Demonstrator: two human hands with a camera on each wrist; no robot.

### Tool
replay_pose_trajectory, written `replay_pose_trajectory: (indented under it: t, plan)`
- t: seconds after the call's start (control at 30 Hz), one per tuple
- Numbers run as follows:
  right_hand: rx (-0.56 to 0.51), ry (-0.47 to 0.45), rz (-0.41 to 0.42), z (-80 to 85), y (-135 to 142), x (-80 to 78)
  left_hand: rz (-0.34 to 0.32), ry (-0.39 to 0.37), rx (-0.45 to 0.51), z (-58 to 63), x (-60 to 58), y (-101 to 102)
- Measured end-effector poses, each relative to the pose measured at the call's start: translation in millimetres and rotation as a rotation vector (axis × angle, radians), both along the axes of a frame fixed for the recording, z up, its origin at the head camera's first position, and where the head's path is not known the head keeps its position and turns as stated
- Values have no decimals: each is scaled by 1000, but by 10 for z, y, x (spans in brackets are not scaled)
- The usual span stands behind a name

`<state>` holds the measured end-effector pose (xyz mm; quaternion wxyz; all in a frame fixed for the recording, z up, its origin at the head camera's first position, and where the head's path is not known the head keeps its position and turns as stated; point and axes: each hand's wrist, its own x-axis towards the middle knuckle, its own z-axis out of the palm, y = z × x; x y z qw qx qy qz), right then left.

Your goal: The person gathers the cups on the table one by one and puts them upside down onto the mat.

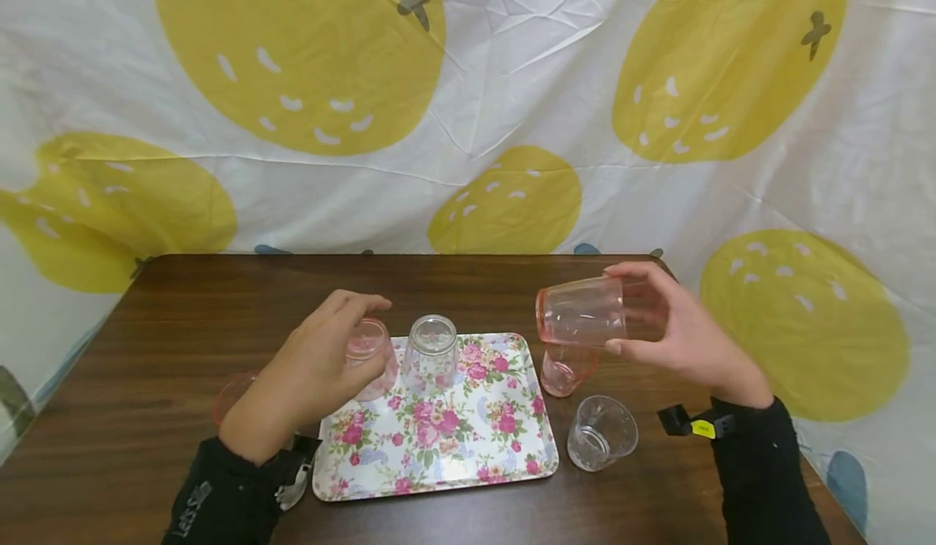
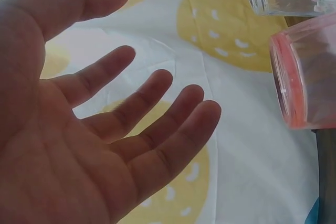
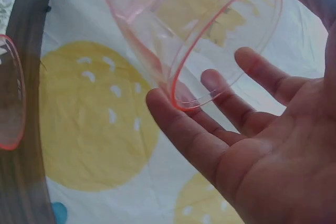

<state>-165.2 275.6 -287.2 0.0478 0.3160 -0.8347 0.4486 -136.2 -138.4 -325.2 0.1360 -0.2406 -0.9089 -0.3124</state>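
My right hand holds a clear pink cup on its side above the table, thumb and fingers around its rim and its base pointing left. In the right wrist view, the fingertips lie along the cup's rim. My left hand is beside an upside-down pink cup on the floral tray. Its fingers are spread and loosely bent in the left wrist view, apart from the pink cup there. Right of that cup, a colourless cup stands upside down on the tray.
Right of the tray, another pink cup stands beneath the held one, with a colourless cup upright nearer me. A further pink cup is partly hidden behind my left forearm. A lemon-print curtain hangs behind the brown table.
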Motion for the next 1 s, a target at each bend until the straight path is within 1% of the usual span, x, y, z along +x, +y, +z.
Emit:
replay_pose_trajectory:
  t: [0.17, 0.3, 0.43, 0.53, 0.63, 0.77, 1.0]
  plan:
    - [-68, -39, 30, -92, -9, -40, -22, 15, 42, -3, -1, -3]
    - [-134, -76, 88, -163, -51, -62, -47, 28, 75, -3, -5, 0]
    - [-163, -127, 123, -215, -128, -81, -68, 36, 114, 2, -10, 2]
    - [-181, -143, 160, -241, -188, -98, -85, 31, 140, 7, -10, 0]
    - [-195, -164, 190, -253, -239, -105, -99, 21, 162, 9, -10, 0]
    - [-210, -197, 209, -251, -298, -102, -112, 16, 189, 4, -11, 3]
    - [-249, -197, 248, -234, -384, -107, -114, -10, 228, -2, -15, 30]
